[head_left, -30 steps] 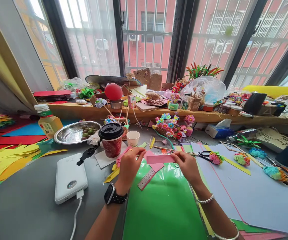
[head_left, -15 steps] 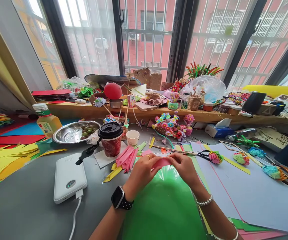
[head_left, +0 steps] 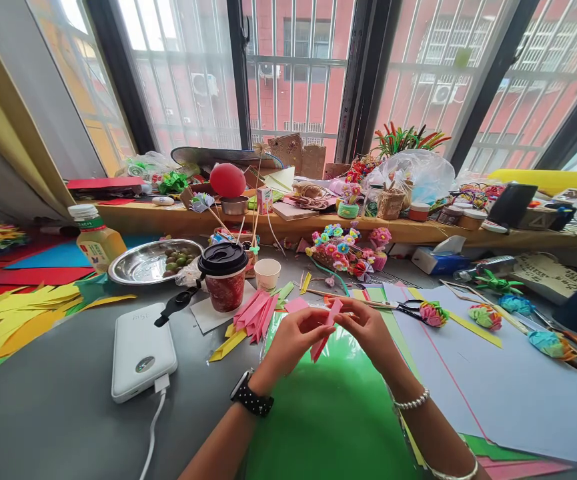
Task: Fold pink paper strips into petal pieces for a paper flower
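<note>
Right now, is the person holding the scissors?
No, the scissors lie on the right, while the left hand and right hand hold a pink strip.

1. The gray table carried a power bank left of the left hand.
2. Forward-left of that hand stood a metal dish.
3. A tissue box stood forward-right of the right hand.
4. A green sheet lay beneath both.
</note>
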The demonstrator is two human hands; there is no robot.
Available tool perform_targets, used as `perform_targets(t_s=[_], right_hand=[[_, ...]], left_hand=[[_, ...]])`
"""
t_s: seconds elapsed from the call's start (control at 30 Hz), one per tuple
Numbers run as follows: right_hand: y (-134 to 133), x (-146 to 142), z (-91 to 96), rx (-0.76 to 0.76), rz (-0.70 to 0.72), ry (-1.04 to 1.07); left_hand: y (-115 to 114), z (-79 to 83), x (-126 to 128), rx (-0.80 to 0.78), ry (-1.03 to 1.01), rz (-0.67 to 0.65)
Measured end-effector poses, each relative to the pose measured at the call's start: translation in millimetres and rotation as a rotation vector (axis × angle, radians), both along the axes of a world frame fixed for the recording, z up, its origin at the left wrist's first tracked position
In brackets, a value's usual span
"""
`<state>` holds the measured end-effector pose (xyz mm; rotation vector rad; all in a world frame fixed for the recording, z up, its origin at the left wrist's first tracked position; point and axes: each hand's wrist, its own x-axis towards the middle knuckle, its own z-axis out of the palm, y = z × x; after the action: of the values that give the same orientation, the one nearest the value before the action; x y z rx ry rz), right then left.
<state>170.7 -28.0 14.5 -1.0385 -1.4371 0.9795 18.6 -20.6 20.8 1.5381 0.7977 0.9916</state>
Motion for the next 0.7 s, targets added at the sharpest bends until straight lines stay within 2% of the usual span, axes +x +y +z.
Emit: perform_targets(t_s=[0.2,0.4,0.53,0.7], right_hand=[[0.8,0.5,0.4,0.003,0.031,0.033],[-0.7,-1.4,0.9,0.04,0.052,0.011],[-1.7,-3.6,-1.0,0.1,-0.021,-0.138],[-3.2,-8.5,-5.4,0.218,-0.187,-0.289]], left_hand=[[-0.9,1.7,-0.2,-0.114,-0.037,-0.066],[0.0,1.2,-1.1,-0.137,-0.085,-0.048],[2.2,-7.0,0.3,-0.135,-0.087,-0.008],[3.6,-13.9,2.0,-0.066,-0.015,0.065]])
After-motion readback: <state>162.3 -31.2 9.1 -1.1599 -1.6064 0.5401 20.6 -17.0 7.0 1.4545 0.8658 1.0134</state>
